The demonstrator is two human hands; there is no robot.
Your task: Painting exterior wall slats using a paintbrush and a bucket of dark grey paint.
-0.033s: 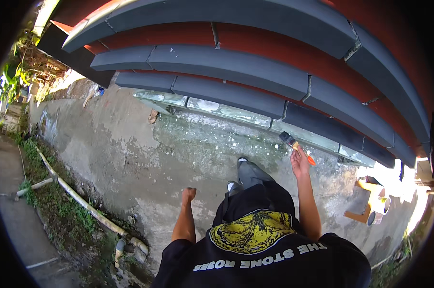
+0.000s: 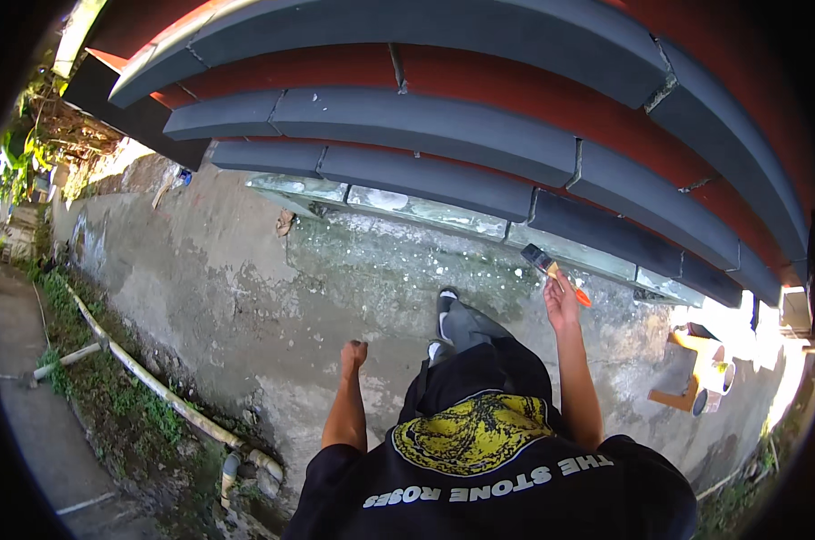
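Gripping a flat paintbrush with dark bristles, a pale wooden neck and an orange handle end (image 2: 538, 259), the bare right hand (image 2: 562, 304) has its fingers closed round the handle. From those fingers the bristles point forward and to the left, while the orange end sticks out on their right. The bare left hand (image 2: 354, 353), well to the left of the right fingers and nearer the body, is clenched in a loose fist, its forearm reaching forward from the shirt sleeve.

Just ahead of the right fingers, near the bristles, runs a pale, greenish, weathered, jointed ledge (image 2: 407, 203). Farther beyond the fingers rise curved dark grey tiers with cracked joints (image 2: 425, 126), alternating with deep red bands (image 2: 489, 71). Below both sets of fingers spreads rough, stained grey concrete ground (image 2: 245, 270), flecked with white spots to the left of the bristles.

Between the two hands are a dark shoe with white patches (image 2: 444, 304) and grey trousers (image 2: 473, 326); closer to the body than the fingers is a black shirt with a yellow print (image 2: 475, 432). Ahead and to the left of the left fingers lies a crumpled brown leaf (image 2: 285, 222). Farther left of that fist stretches a long pale pipe (image 2: 155, 382) beside green plants (image 2: 160, 412). Well to the right of the right fingers, near bright glare, sits what may be a round, pale-rimmed container (image 2: 720, 378), beside a brown angular piece (image 2: 673, 398).
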